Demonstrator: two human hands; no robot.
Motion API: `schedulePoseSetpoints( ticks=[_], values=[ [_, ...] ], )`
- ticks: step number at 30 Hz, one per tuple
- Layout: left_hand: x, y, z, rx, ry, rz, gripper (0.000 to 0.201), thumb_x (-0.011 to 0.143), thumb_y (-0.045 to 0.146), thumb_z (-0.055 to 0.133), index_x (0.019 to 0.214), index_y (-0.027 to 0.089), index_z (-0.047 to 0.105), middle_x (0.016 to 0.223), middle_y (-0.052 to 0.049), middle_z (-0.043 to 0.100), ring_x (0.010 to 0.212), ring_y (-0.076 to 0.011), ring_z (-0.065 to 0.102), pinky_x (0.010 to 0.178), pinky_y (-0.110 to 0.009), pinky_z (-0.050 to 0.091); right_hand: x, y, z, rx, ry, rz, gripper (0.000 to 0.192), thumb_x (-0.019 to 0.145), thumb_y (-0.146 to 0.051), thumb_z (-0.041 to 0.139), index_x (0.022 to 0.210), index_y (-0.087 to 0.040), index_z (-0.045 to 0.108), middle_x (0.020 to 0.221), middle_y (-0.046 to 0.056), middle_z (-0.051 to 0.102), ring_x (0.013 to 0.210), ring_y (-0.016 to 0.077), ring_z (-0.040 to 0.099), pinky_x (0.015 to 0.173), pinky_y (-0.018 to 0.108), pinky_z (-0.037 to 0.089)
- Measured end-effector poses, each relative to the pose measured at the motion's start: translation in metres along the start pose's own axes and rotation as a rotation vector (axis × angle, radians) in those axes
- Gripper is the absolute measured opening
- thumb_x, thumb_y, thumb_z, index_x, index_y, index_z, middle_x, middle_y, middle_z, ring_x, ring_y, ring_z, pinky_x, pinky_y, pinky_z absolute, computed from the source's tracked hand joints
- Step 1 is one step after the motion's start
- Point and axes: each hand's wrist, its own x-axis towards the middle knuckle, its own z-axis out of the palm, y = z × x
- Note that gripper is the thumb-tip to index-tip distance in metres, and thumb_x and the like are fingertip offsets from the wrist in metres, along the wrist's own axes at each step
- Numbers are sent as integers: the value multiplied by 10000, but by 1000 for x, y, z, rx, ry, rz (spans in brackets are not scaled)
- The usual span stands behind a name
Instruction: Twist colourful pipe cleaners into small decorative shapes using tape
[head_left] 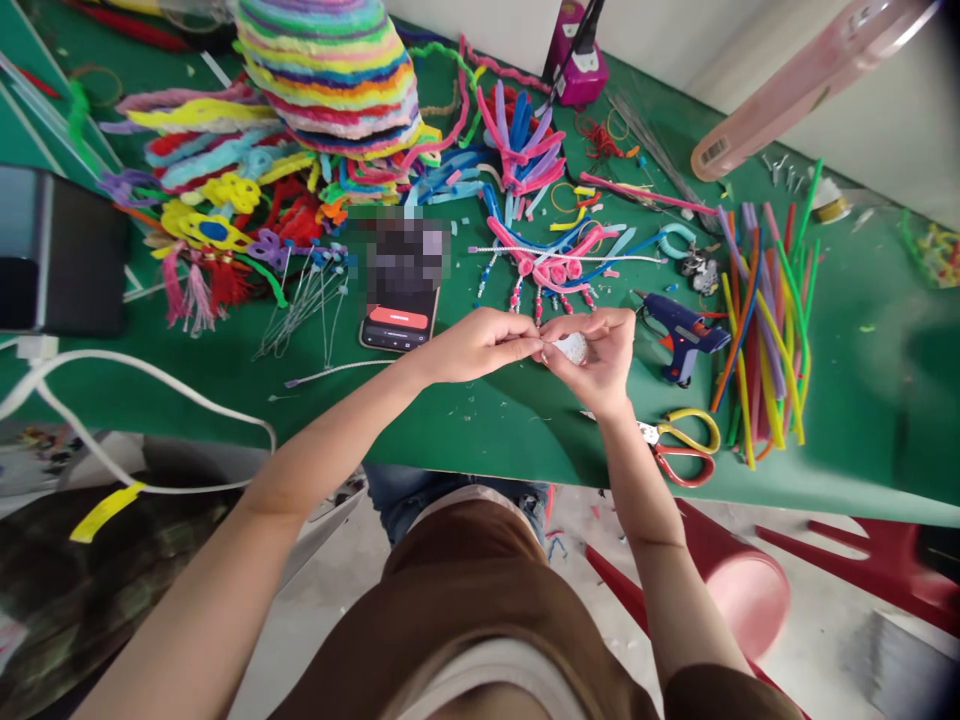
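My left hand (495, 345) and my right hand (604, 360) meet fingertip to fingertip above the front part of the green table (480, 420). Between the curved thumb and fingers of my right hand shows a small white rounded piece (574, 347) with a textured surface. The fingers of my left hand are pinched together at its left side; what they grip is hidden. Just beyond lie pink and blue pipe-cleaner flowers (559, 268) with beaded strands. To the right rests a dark blue glue gun (682, 335), with red-and-yellow-handled scissors (686, 447) nearer me.
A phone (401, 280) lies left of my hands, beside thin wires (304, 305). Colourful pipe-cleaner pieces (217, 200) and a striped fuzzy form (330, 75) fill the back left. Loose pipe cleaners (772, 340) and a pink bottle (795, 90) are at the right. A white cable (180, 375) loops over the left edge.
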Motion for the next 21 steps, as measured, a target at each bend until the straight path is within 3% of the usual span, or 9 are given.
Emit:
schedulePoseSetpoints(
  ticks=[4, 6, 10, 15, 21],
  values=[
    [1, -5, 4, 28, 12, -37, 265, 925, 351, 529, 950, 139, 685, 541, 34, 551, 474, -67, 464, 472, -189, 345, -2, -3, -13, -272, -46, 22, 345, 825, -248, 705, 1034, -286, 434, 844, -39, 712, 864, 171, 734, 810, 380, 575],
    [2, -8, 7, -25, 45, -56, 257, 910, 332, 552, 1024, 144, 685, 637, -2, 660, 512, -76, 547, 506, -190, 417, -3, -5, -18, -469, -51, -7, 275, 832, -276, 703, 1004, -275, 489, 846, -19, 730, 879, 191, 733, 827, 400, 544],
    [4, -13, 14, -109, 128, -73, 225, 859, 329, 610, 940, 147, 714, 868, -66, 750, 674, -122, 680, 614, -219, 518, -4, -9, -21, -731, -121, -32, 126, 878, -317, 645, 950, -267, 555, 880, 6, 758, 859, 199, 727, 828, 406, 480],
    [5, -11, 15, -49, 178, -68, 180, 803, 308, 642, 844, 157, 731, 803, -44, 755, 750, -146, 689, 653, -224, 514, -5, -8, -19, -749, -217, -55, 87, 919, -247, 546, 998, -267, 517, 953, 17, 748, 922, 196, 698, 850, 404, 441],
    [5, -13, 10, 16, 186, -54, 138, 758, 250, 605, 724, 158, 702, 685, 0, 696, 661, -112, 620, 607, -212, 457, -5, -7, -19, -707, -174, -143, 171, 902, -137, 487, 1001, -263, 428, 933, 22, 699, 850, 211, 616, 774, 398, 403]
  ],
)
